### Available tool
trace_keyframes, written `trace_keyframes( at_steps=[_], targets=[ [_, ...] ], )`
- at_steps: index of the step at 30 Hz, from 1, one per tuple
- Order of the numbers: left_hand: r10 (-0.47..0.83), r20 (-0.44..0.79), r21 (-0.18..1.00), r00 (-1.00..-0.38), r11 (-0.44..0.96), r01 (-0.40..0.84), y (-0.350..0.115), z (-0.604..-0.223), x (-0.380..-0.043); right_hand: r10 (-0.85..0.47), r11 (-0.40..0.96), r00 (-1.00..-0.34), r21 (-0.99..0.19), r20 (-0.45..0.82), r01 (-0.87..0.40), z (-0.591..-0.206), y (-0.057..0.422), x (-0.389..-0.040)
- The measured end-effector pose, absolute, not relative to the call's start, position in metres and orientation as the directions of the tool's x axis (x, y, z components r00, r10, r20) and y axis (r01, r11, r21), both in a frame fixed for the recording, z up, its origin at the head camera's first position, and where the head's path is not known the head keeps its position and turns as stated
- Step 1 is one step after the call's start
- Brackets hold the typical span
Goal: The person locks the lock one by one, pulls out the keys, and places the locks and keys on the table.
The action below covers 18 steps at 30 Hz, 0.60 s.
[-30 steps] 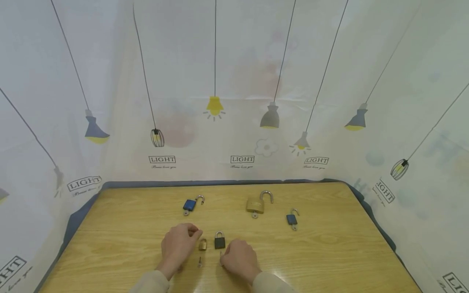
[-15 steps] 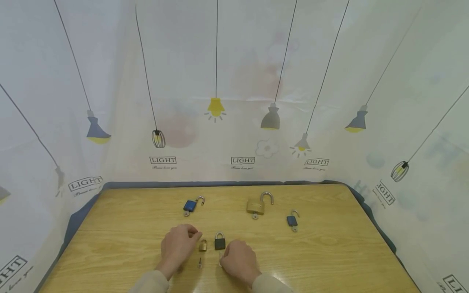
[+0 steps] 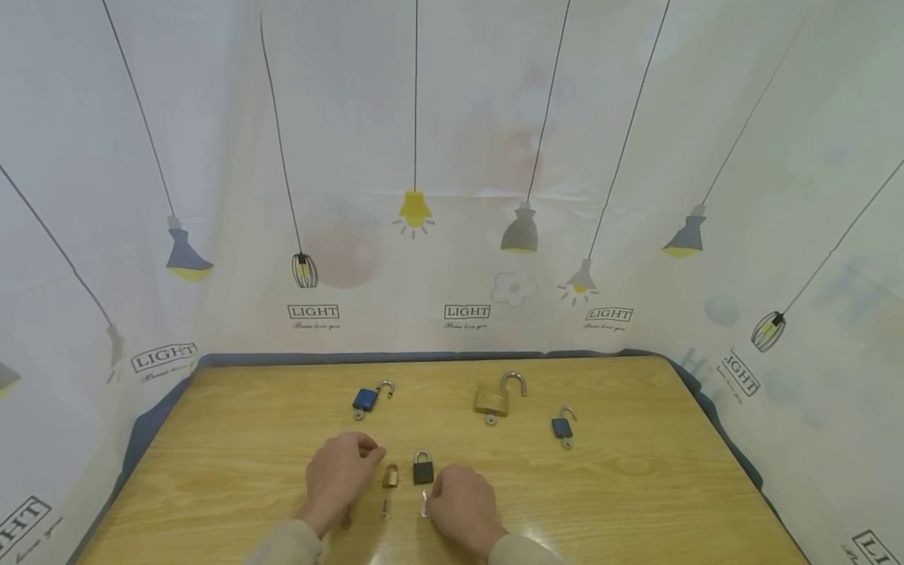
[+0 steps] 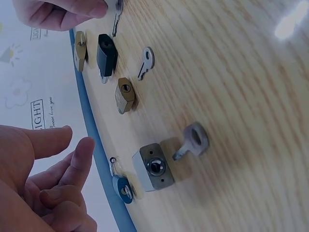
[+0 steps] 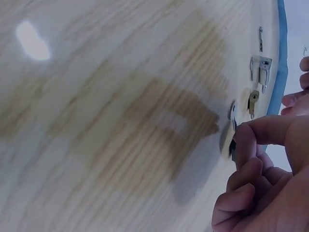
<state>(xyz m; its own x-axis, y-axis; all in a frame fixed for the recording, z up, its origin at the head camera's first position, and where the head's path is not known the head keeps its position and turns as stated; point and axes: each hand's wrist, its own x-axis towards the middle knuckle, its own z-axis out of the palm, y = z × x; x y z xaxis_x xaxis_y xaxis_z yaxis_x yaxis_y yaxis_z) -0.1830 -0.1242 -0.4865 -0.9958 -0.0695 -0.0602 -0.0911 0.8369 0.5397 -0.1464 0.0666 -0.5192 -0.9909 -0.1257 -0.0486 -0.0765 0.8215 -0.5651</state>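
Observation:
In the head view my right hand (image 3: 462, 506) is low over the table, its thumb and index finger pinching a small silver key (image 3: 424, 504). Just beyond that key stands a black padlock (image 3: 423, 471) with its shackle closed. To its left is a small brass padlock (image 3: 391, 475), and its key (image 3: 385, 508) lies on the wood. My left hand (image 4: 53, 179) hovers with thumb and index finger apart, holding nothing. Near it, in the left wrist view, stands a silver padlock (image 4: 154, 166) with a grey key (image 4: 193, 140) beside it; the left hand hides this lock in the head view.
Towards the far edge of the wooden table (image 3: 636, 486) lie a blue padlock (image 3: 365, 399), a large brass padlock (image 3: 491, 400) and a smaller blue padlock (image 3: 562, 428). All three have raised shackles and keys in them. Lamp-patterned cloth (image 3: 466, 267) surrounds the table.
My right hand has shifted slightly to the right, and more of the silver key shows beside its fingertips. The left hand has moved slightly left, bringing a key beside its wrist into view.

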Motion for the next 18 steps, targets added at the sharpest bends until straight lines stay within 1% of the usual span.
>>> trace_keyframes(
  at_steps=[5,18],
  targets=[
    [-0.062,-0.046,0.538,-0.997,0.839,-0.077,-0.126,-0.488,-0.188,-0.118,0.807,-0.990,-0.588,-0.071,-0.054,-0.520,0.078,-0.152],
    [-0.070,-0.016,0.495,-0.997,0.866,-0.069,-0.141,-0.484,-0.213,-0.162,0.812,-0.986,-0.574,-0.047,-0.106,-0.507,0.122,-0.164]
  ],
)
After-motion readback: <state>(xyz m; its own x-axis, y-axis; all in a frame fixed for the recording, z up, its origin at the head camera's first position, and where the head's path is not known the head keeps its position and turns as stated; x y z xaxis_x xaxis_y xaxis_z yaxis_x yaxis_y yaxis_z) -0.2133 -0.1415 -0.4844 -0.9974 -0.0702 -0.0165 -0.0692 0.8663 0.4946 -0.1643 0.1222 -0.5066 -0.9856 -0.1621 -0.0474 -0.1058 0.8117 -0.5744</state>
